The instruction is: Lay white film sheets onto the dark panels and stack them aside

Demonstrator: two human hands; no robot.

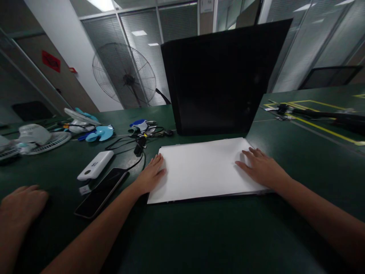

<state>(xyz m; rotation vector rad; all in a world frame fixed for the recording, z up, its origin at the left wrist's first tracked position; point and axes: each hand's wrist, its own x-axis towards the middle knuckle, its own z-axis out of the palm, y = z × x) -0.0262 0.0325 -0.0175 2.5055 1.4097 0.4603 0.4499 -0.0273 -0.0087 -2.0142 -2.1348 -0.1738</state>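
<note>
At the far left, another person's hand rests on the green worktop, its fingers curled. Beyond it lie white fan parts and a light-blue fan blade. Next come a white power bank and, just in front of it, a dark phone lying aslant, with a black cable running near its upper end. The left hand lies flat over the left edge of a white sheet, fingers close together and thumb held apart. The sheet lies flat on the worktop between both forearms, a dark edge showing beneath its near side. Behind it, a large black panel stands up, leaning slightly. The right hand rests on the sheet's right edge, fingers loosely spread, gripping nothing. Farther right, a long black object lies among yellow lines.
</note>
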